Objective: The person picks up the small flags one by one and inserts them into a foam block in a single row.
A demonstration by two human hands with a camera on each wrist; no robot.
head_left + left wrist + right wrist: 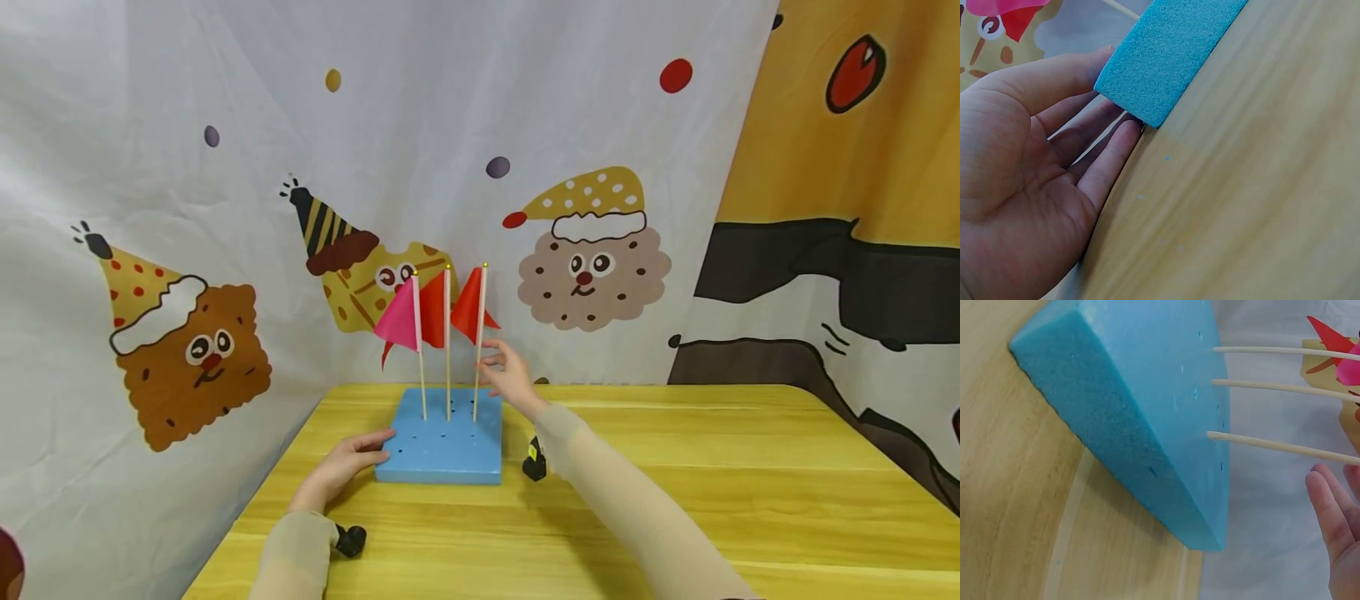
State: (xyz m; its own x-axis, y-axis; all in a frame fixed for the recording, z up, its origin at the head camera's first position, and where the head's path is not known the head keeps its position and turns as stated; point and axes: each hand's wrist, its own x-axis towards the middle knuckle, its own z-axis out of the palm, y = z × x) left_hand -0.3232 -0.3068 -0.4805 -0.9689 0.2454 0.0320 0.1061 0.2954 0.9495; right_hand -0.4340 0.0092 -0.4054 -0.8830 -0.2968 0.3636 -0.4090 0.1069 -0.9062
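A blue foam block (450, 460) with small holes lies on the table. Three small flags on thin wooden sticks stand upright in a row in it: a pink flag (400, 318) at left, a red flag (432, 312) in the middle and an orange-red flag (467, 305) at right. My left hand (341, 468) touches the block's left edge; the left wrist view shows the thumb at its top edge and straight fingers against its side. Beside the right flag's stick (1272, 445) is my right hand (512, 379), its fingers loosely extended and apart from the stick in the right wrist view.
The yellow wood-grain table (712, 483) extends to the right of the block. Behind it hangs a white cloth (420, 100) printed with cartoon biscuits. Each wrist wears a small black device, such as the right wrist's black device (534, 463).
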